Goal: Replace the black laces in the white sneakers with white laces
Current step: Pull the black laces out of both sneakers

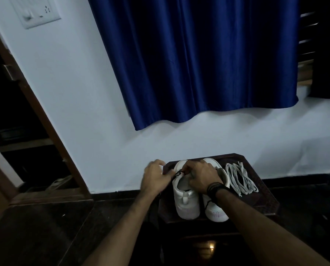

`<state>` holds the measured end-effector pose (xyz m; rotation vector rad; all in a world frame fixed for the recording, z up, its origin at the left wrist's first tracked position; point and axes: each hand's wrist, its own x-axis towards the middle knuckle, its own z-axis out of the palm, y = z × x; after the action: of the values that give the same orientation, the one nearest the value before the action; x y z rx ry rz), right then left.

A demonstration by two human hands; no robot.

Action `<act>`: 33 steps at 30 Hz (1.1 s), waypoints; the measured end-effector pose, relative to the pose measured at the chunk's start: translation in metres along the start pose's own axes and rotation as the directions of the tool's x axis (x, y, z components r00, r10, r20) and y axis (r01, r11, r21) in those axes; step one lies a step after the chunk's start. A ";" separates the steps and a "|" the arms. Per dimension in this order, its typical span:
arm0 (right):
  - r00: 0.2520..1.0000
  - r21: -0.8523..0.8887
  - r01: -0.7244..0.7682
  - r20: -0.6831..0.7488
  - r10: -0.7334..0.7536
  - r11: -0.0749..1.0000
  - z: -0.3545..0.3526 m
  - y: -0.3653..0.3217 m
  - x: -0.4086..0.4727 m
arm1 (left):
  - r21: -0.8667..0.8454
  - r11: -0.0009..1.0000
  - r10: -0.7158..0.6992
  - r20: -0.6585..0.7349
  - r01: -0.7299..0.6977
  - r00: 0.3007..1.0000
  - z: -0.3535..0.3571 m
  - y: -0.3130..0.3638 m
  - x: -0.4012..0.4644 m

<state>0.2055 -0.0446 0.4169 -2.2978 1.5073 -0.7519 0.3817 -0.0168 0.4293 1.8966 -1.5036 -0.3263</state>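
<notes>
A big blue curtain (pixel 196 60) is hanging on the pale wall (pixel 79 104), and a white switch plate (pixel 38 12) is sitting high on that wall near a brown door frame (pixel 45 120). Low down, a small dark wooden table (pixel 256 191) is standing against the wall on a dark shiny floor (pixel 45 231). Two white sneakers are sitting side by side on the table with their heels toward the person. The left sneaker (pixel 186 200) is lying between the two hands, and the right sneaker (pixel 216 212) is lying partly under the right wrist. The white laces (pixel 241 179) are lying in a loose heap on the table, just beside the right sneaker and a little away from the right hand. The left hand (pixel 156 177) is resting at the left side of the left sneaker with its fingers curled, and the black lace (pixel 176 174) is running from the shoe's top to this hand; it is looking like a pinch, but the picture is too blurry to be sure. The right hand (pixel 200 175) is lying over the top of the left sneaker with its fingers bent down on the lace holes, and its fingertips are hidden, so I cannot tell what it is holding. Dark bands (pixel 215 189) are sitting around the right wrist.
</notes>
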 end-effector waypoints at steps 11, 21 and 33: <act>0.992 -0.029 -0.106 -0.068 0.104 0.994 0.009 0.006 0.004 | 0.171 0.985 0.019 -0.141 0.005 0.990 0.039 0.015 -0.031; 0.997 -0.113 -0.010 -0.076 0.001 0.993 0.006 0.001 0.006 | 0.038 0.982 0.187 -0.310 -0.184 0.932 0.048 0.000 -0.044; 0.962 0.384 -0.115 -0.189 0.200 0.916 0.002 0.006 0.002 | 0.112 0.993 0.067 -0.323 -0.032 0.944 0.048 0.014 -0.052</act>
<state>0.2027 -0.0489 0.4131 -1.8383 1.4688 -1.1700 0.3281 0.0138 0.3918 1.8804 -1.3614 0.0914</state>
